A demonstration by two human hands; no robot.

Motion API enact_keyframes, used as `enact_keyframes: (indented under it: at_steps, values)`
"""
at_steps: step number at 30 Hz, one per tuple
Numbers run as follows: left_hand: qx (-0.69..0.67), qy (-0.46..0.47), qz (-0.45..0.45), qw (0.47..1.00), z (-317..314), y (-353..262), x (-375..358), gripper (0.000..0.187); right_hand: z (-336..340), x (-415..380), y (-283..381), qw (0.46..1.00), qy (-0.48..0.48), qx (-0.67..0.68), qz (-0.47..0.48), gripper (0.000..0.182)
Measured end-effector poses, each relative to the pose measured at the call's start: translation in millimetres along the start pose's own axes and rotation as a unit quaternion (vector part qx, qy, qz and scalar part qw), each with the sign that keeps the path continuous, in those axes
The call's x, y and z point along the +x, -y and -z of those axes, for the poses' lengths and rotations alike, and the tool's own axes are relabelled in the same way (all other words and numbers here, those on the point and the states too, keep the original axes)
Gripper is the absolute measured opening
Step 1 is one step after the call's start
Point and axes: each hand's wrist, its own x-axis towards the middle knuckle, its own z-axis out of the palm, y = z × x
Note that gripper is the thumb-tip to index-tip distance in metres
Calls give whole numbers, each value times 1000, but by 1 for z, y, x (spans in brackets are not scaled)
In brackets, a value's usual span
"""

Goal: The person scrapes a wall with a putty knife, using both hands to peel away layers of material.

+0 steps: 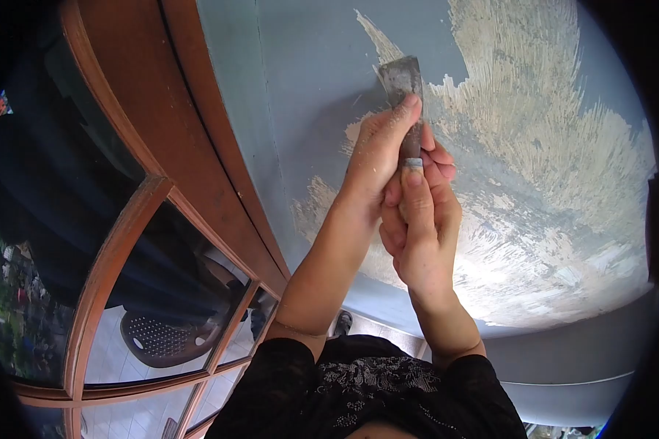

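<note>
Both of my hands grip one scraper (401,73), its flat metal blade up against the wall (307,95). My left hand (383,143) is closed round the upper shank, with the thumb pressed on the base of the blade; its fingertips show on the far side. Lower down, my right hand (426,227) wraps the pale handle, thumb lying along it. Pale dust and flakes cling to my left hand and wrist. Around the blade, the blue-grey paint gives way to a ragged, cream-coloured scraped patch (520,95).
Left of the wall stands a wooden frame (154,110) with glass panes. A brown perforated plastic chair (165,340) and dark cloth (73,183) show through or in the glass. Below, a shoe (343,322) is on the floor near the wall's foot.
</note>
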Motion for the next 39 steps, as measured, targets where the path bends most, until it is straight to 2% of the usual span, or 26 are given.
enact_keyframes:
  at_steps: [1, 6, 9, 13, 15, 17, 20, 23, 27, 31, 33, 35, 36, 38, 39]
  values:
    - [7, 3, -15, 1000, 0, -4, 2, 44, -4, 1, 1, 1000, -6, 10, 2, 23]
    - [2, 16, 50, 999, 1, 13, -9, 45, 11, -13, -10, 1000, -7, -9, 10, 25]
    - [12, 8, 4, 1000, 2, 5, 0, 45, 3, -2, -8, 999, -32, -21, 26, 24]
    - [0, 0, -27, 1000, 2, 0, 5, 47, 1, 3, 0, 1000, 11, 10, 4, 23]
    - [17, 7, 11, 1000, 2, 9, -3, 47, 11, -7, -4, 1000, 14, -3, -9, 23]
    - [21, 13, 25, 999, 1, 14, -8, 46, 8, -11, -7, 999, -33, -15, 14, 23]
    - [3, -1, -25, 1000, -1, 5, 0, 45, 10, 0, -3, 999, 8, -45, 5, 23]
    - [7, -18, -25, 999, 0, -1, 5, 45, 0, 7, -2, 1000, 2, -12, 22, 22]
    - [19, 15, 31, 999, 4, 16, -5, 45, 6, -8, -1, 1000, -24, -8, -15, 22]
    - [-4, -3, -18, 1000, 1, 3, 4, 45, 6, 4, -4, 1000, 7, -12, 7, 21]
    - [8, -14, -14, 1000, 0, -1, 5, 46, -1, 6, -4, 999, -18, -22, 26, 21]
    - [12, -7, -17, 1000, 0, 5, -1, 46, 12, -3, -6, 1000, 12, -2, 3, 20]
    - [-4, 3, 16, 1000, 0, 12, -3, 47, 17, -7, -7, 1000, 26, 6, -10, 20]
    - [2, 2, 18, 1000, 1, 16, -4, 47, 8, -9, -8, 999, -37, -12, 20, 20]
    - [6, 1, 23, 1000, 1, 17, -5, 47, 10, -7, -6, 999, -22, -27, 12, 20]
